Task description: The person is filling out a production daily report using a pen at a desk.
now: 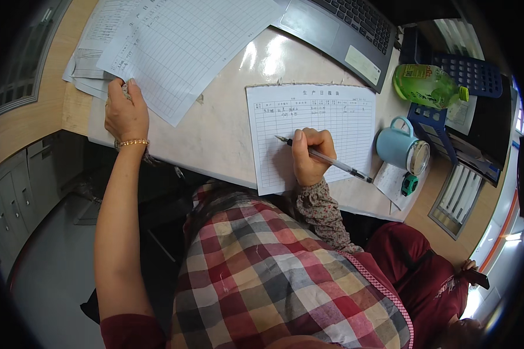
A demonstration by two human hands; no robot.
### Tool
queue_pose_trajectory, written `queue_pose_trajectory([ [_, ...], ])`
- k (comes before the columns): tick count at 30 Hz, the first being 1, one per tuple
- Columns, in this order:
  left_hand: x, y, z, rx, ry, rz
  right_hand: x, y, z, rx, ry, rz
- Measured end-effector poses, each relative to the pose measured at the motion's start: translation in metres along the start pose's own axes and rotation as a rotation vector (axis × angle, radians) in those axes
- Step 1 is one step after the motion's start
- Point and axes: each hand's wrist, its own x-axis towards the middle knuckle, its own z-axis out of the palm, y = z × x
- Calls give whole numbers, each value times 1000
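The right hand [313, 158] holds a pen [349, 170] over the form [268, 166]; its top rows have writing, lower rows are blank. The left hand [126, 113] pinches another sheet [183, 52].

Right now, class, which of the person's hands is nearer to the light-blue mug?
Right. The right hand, holding a pen, is left of the mug; the left hand is much farther left, at the edge of a printed sheet.

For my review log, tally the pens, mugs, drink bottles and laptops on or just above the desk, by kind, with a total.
Pen, in the right hand: 1
Mug: 1
Drink bottle: 1
Laptop: 1
Total: 4
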Motion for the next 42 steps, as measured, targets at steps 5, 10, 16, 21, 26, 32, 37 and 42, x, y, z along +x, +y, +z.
queue_pose_trajectory([
  [5,-3,-1,1,-5,-2,-11,-5,-1,0,-24,17,-11],
  [10,-4,0,1,0,12,0,-4,0,-1,-45,44,-10],
  [16,-5,3,-3,-5,-13,-17,0,2,7,-157,22,-11],
  [21,-6,2,-2,-20,12,6,1,9,9,-198,17,-25],
  [26,-6,1,-2,-31,28,24,-1,8,7,-218,23,-40],
  [32,-7,3,-4,-31,24,21,-3,3,6,-256,-33,-206],
  [37,-7,2,-4,-21,29,30,-4,8,8,-213,40,-101],
  [42,-7,3,-2,-36,43,32,0,7,7,-274,31,-35],
])
